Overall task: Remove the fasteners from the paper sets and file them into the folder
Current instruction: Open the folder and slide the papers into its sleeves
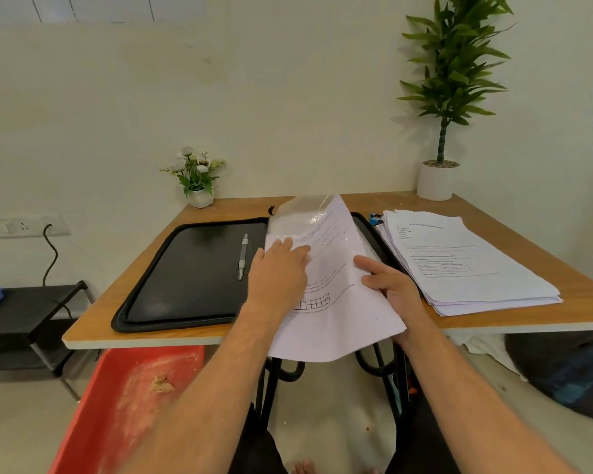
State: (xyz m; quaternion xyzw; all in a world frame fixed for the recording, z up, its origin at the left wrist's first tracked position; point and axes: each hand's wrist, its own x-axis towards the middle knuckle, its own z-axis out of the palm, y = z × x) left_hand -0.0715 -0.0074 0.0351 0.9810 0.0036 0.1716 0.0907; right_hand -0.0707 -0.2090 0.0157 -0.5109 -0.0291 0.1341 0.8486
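Wooden tabletop (220, 333) carries my open black folder (185, 278); I judge I'm filing: my left hand (278, 271) presses flat on the paper set (336, 302), my right hand (387, 282) grips its edge; next, slide it into the clear sleeve (305, 213)

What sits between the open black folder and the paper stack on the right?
In the head view, a small blue object peeks out between the folder and the paper stack; otherwise bare table.
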